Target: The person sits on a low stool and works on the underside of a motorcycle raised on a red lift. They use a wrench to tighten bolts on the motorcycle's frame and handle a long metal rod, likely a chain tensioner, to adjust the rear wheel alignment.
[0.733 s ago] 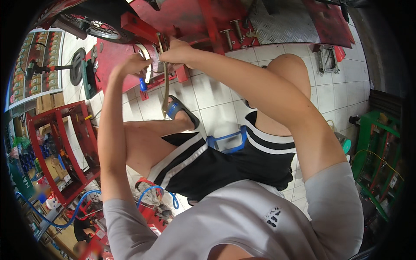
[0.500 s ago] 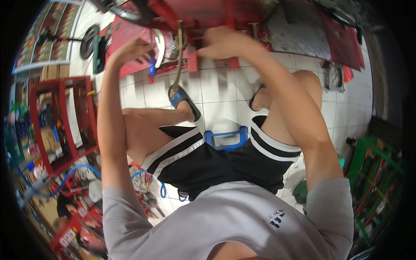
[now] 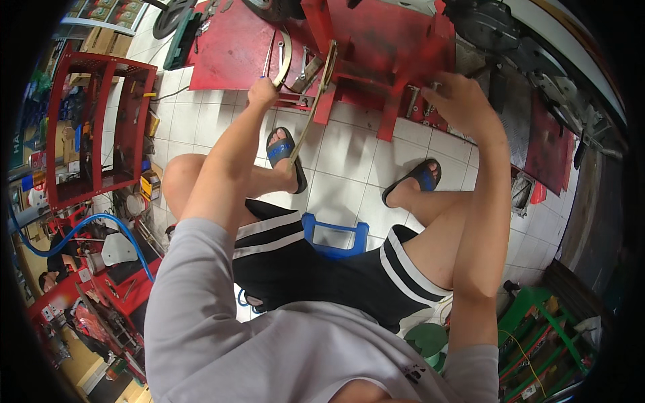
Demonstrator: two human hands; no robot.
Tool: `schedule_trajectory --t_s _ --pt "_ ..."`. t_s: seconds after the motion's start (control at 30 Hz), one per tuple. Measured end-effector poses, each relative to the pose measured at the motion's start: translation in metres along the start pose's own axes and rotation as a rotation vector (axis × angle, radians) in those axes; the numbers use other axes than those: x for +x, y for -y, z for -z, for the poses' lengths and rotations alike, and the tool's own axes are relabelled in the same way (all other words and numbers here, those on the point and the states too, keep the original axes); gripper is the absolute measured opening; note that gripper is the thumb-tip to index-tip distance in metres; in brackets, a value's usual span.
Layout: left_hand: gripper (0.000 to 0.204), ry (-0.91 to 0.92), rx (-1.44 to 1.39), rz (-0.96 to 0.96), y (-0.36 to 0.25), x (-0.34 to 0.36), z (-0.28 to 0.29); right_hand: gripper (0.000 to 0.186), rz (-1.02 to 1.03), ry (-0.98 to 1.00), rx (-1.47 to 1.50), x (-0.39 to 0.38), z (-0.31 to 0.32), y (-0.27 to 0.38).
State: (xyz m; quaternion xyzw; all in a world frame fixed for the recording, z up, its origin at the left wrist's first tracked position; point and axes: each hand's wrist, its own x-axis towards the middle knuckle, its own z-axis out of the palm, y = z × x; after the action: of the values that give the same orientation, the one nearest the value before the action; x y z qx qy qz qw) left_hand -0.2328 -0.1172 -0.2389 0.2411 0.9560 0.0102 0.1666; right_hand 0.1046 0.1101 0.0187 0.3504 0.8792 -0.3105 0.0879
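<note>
My left hand (image 3: 260, 92) is closed on a blue-handled tool, beside a cream curved piece (image 3: 286, 57) and thin metal tools on the red platform (image 3: 222, 64). Right of it, a long brass-coloured strip (image 3: 306, 127) rests at a slant against the red frame (image 3: 324, 107), untouched by either hand. My right hand (image 3: 453, 101) is over metal bolts (image 3: 412, 101) at the platform's right, fingers bent and slightly blurred; whether they grip anything is unclear.
A wheel (image 3: 272, 7) and dark machine parts (image 3: 477, 20) border the platform. A red shelf frame (image 3: 101, 124) and blue hose (image 3: 87, 221) are left. Between my legs is a blue plastic piece (image 3: 334, 242); a green rack (image 3: 537, 336) is lower right.
My right hand left the brass strip and moved right to the bolts. My left hand lowered onto the blue-handled tool. The view shifted, showing more of the platform's right side.
</note>
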Motion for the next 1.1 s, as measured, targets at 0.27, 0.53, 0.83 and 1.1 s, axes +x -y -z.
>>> schedule_trajectory --t_s 0.27,0.53,0.83,1.1 --pt "0.031 0.004 -0.267 -0.007 0.036 0.023 0.076 0.040 0.104 -0.065 0.058 0.003 0.005 0.005" --pt "0.022 -0.660 -0.325 -0.483 0.029 -0.137 0.280 0.040 0.137 -0.046 0.135 -0.007 0.006 0.015" --pt "0.023 -0.940 0.012 -1.178 -0.011 -0.422 0.397 0.036 0.911 -0.339 0.635 -0.120 0.013 0.109" --pt "0.026 -0.593 -0.202 -1.483 -0.093 -0.430 0.320 0.030 0.985 0.461 0.554 -0.164 -0.064 0.124"
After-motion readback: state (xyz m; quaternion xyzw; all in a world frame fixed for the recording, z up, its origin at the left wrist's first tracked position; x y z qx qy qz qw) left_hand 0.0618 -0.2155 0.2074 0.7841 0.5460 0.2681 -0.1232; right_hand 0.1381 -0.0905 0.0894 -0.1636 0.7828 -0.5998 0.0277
